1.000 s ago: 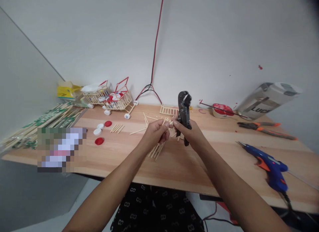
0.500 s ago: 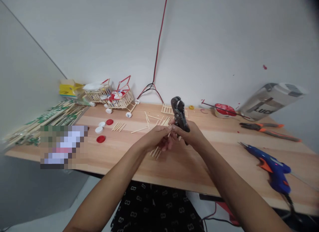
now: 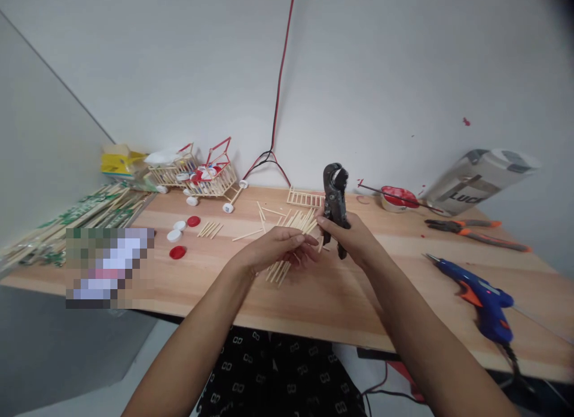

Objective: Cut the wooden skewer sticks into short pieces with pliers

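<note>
— Worktop (image 3: pixel 314 297), near its middle: what does the left hand (image 3: pixel 273 250) hold?
— It pinches a loose bundle of sticks (image 3: pixel 278 271); the right hand (image 3: pixel 354 238) is clenched round upright pliers (image 3: pixel 335 193), just beside them.

a pale wooden tabletop (image 3: pixel 314 303) is set against plain white walls (image 3: pixel 179 64); a thin red and black cable (image 3: pixel 281 76) is hung down the wall.

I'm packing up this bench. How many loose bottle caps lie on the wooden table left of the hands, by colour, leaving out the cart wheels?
Red round plastic bottle caps: 2
White round plastic bottle caps: 2
Total: 4
</note>
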Demonstrator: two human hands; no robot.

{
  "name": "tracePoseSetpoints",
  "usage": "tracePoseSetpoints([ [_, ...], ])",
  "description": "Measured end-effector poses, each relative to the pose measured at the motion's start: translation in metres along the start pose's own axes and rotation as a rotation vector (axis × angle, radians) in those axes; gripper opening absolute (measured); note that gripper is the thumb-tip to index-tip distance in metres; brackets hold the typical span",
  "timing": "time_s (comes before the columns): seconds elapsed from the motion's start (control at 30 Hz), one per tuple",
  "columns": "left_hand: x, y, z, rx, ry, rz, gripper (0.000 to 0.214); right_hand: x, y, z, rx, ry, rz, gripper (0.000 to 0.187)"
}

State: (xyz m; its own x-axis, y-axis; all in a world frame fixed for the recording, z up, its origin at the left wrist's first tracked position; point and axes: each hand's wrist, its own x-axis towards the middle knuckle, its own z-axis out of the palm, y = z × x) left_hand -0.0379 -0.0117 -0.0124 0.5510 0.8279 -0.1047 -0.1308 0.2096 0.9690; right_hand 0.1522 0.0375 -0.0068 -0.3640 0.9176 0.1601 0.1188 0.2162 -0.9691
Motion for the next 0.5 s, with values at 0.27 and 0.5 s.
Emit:
tracePoseSetpoints([
  [0.27, 0.009, -0.011, 0.0, 0.047, 0.046, 0.039, 0.038, 0.0, -0.001, 0.002, -0.221, 0.038, -0.114, 0.026],
  [0.5, 0.012, -0.007, 0.004, 0.048, 0.113, 0.095, 0.03, -0.005, -0.008, 0.008, -0.11, 0.072, -0.112, 0.032],
])
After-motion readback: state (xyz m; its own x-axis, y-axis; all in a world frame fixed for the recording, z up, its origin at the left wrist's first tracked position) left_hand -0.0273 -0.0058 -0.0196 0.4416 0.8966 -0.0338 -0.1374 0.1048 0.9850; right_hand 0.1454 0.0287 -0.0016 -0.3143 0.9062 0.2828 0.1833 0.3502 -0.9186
